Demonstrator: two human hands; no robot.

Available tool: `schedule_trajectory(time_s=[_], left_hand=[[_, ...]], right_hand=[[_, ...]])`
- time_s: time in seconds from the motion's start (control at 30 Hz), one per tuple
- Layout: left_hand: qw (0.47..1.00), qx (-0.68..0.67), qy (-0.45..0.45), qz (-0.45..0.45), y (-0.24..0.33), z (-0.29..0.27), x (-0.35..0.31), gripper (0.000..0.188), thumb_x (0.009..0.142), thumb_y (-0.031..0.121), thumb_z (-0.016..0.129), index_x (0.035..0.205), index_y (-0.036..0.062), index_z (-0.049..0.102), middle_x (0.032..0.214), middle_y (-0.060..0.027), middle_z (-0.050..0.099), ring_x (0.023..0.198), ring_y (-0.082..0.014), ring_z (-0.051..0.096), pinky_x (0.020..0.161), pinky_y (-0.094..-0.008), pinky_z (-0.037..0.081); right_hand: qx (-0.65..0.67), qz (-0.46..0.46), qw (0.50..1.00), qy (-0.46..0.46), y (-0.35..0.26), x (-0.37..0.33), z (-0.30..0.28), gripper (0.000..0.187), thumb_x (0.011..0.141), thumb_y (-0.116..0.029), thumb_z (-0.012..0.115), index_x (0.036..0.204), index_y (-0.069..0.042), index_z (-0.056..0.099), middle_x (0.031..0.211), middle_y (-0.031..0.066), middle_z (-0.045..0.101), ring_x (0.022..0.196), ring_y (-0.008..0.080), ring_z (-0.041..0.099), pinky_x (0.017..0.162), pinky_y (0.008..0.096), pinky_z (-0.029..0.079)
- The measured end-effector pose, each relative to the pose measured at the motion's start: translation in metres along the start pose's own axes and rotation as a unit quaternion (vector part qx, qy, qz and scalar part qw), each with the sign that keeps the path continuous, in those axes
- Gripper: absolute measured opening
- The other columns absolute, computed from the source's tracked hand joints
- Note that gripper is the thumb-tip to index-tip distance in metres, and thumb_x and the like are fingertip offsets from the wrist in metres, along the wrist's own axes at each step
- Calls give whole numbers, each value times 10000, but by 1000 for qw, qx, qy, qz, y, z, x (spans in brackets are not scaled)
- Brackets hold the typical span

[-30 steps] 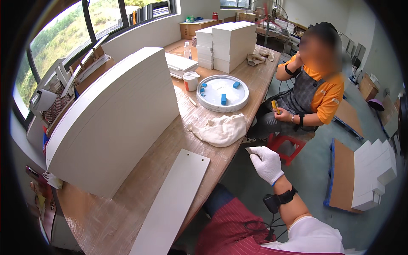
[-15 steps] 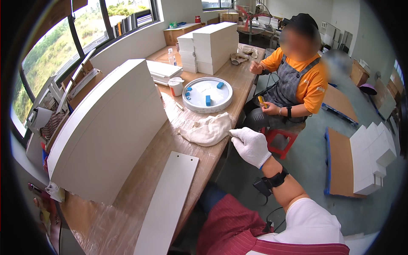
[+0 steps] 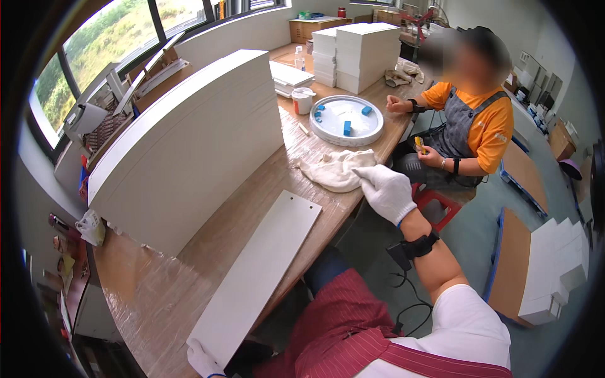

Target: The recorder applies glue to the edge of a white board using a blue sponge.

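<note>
A long white board (image 3: 258,271) with two small holes at its far end lies slantwise on the wooden table. My left hand (image 3: 203,359), in a white glove, grips its near end at the lower edge of the view; part of that hand is cut off. My right hand (image 3: 387,194), also gloved, hovers at the table's right edge with thumb and forefinger pinched together. Its fingertips reach the edge of a crumpled cream cloth (image 3: 334,171). Whether they hold the cloth or some small thing, I cannot make out.
A tall stack of white boards (image 3: 201,145) fills the table's left. Beyond the cloth are a round tray (image 3: 331,135) with blue blocks, a white cup (image 3: 302,102) and more white stacks (image 3: 367,57). A co-worker (image 3: 476,126) sits at right, holding something yellow.
The view has swung left, so the table appears farther right. My left hand has come into view on the board's near end. My right fingertips now overlap the cloth's edge.
</note>
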State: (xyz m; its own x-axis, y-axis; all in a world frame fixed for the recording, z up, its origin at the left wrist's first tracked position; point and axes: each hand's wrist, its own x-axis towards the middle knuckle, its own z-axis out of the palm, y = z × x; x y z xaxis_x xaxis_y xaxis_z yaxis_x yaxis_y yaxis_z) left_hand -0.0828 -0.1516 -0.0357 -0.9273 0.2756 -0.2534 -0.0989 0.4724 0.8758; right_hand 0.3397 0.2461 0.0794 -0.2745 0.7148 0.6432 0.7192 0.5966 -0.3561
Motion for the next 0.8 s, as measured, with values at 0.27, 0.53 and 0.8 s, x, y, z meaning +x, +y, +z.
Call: schedule_trajectory(time_s=[0.27, 0.53, 0.8], left_hand=[[962, 190, 178, 81, -1, 38, -9, 626, 1051, 530, 412, 963, -51, 629, 894, -259, 670, 817, -427, 605, 756, -482, 473], [960, 205, 182, 61, 6, 36, -21, 601, 1059, 518, 409, 1008, -36, 635, 909, -229, 694, 821, -376, 642, 755, -451, 496], [958, 157, 220, 93, -11, 46, -18, 598, 1053, 524, 440, 1026, -40, 637, 899, -180, 694, 795, -299, 633, 758, -407, 504]], right_hand=[[159, -24, 982, -95, -87, -40, 89, 213, 876, -104, 660, 1075, -105, 734, 852, 130, 694, 760, 298, 692, 665, 389, 547], [168, -45, 958, -229, -180, -78, 195, 255, 906, -200, 600, 1136, -123, 679, 925, 128, 695, 815, 329, 682, 670, 461, 535], [97, 115, 987, -62, -89, -7, 213, 234, 921, -228, 608, 1104, -106, 687, 981, 137, 715, 864, 346, 688, 752, 448, 542]])
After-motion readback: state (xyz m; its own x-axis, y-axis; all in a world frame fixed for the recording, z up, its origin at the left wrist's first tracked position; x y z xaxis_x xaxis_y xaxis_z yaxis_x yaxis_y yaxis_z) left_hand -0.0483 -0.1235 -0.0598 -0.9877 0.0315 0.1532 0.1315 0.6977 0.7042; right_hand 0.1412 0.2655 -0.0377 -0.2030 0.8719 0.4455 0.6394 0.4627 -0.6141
